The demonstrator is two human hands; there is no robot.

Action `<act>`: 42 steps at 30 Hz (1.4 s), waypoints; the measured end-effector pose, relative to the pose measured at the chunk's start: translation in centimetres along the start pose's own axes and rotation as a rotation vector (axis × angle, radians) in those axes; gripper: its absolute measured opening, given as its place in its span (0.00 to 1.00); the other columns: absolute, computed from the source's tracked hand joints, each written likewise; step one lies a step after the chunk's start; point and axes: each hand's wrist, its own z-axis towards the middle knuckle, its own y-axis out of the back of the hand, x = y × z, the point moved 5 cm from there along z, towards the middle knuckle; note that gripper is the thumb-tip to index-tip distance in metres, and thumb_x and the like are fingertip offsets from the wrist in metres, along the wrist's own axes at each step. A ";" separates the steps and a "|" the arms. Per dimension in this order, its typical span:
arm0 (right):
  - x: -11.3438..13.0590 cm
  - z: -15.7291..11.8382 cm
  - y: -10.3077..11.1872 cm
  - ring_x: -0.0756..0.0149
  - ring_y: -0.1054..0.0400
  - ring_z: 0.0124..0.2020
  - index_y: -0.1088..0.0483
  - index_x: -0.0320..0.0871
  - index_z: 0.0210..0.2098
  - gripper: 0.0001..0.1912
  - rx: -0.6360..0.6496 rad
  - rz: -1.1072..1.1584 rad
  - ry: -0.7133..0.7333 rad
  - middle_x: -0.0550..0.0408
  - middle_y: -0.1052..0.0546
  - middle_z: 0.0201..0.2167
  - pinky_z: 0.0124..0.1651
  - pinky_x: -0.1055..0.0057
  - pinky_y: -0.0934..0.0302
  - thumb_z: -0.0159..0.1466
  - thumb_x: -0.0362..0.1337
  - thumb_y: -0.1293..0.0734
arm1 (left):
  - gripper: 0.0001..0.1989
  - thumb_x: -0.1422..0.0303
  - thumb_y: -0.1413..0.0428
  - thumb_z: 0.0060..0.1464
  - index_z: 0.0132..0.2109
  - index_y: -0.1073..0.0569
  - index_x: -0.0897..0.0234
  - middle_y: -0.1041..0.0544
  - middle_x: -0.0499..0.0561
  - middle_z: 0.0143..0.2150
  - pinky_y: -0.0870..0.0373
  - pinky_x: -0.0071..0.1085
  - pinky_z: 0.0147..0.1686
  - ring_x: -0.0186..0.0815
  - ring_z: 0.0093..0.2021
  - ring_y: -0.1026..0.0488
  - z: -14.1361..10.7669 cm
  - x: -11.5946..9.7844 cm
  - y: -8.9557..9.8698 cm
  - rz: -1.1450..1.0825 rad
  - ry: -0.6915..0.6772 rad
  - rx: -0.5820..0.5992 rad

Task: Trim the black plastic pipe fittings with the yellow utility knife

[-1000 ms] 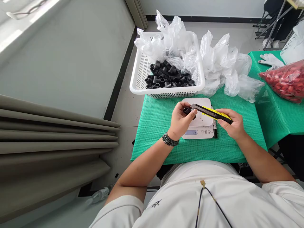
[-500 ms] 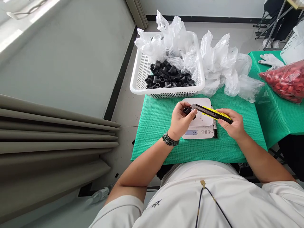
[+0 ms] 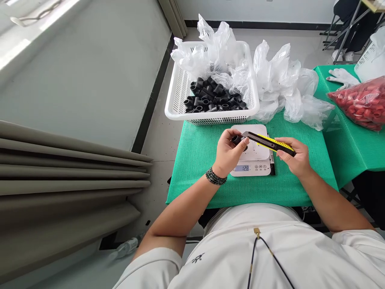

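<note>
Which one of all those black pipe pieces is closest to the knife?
The black pipe piece in the person's left grip, over the scale. The knife is right by it; the other black pieces lie heaped in the white basket.

A short, hollow, matte black tubular fitting (image 3: 236, 140) is sitting in the grasp of the left hand (image 3: 227, 151), its round open end showing and its remaining body being largely covered by the fingers. A slim yellow-and-black utility knife (image 3: 267, 143) is slanting from the right hand (image 3: 296, 156) toward it, its grey metal blade extending; the tip is pointing leftward beside the fitting, contact remaining unclear.
</note>
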 end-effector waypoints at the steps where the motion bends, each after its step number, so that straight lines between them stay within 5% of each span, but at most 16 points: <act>1: 0.0 0.0 0.0 0.61 0.19 0.33 0.15 0.50 0.49 0.14 -0.002 0.001 -0.008 0.53 0.13 0.39 0.36 0.65 0.22 0.64 0.42 0.23 | 0.31 0.47 0.24 0.48 0.44 0.29 0.61 0.25 0.46 0.36 0.21 0.25 0.32 0.28 0.33 0.24 0.0 0.0 0.0 0.001 -0.004 -0.002; 42: 0.3 0.2 -0.2 0.58 0.15 0.41 0.16 0.50 0.48 0.14 -0.039 -0.116 0.001 0.53 0.11 0.43 0.43 0.63 0.18 0.63 0.40 0.24 | 0.31 0.47 0.24 0.49 0.45 0.28 0.61 0.23 0.47 0.41 0.15 0.27 0.33 0.31 0.37 0.17 0.2 0.1 0.5 -0.024 -0.062 -0.042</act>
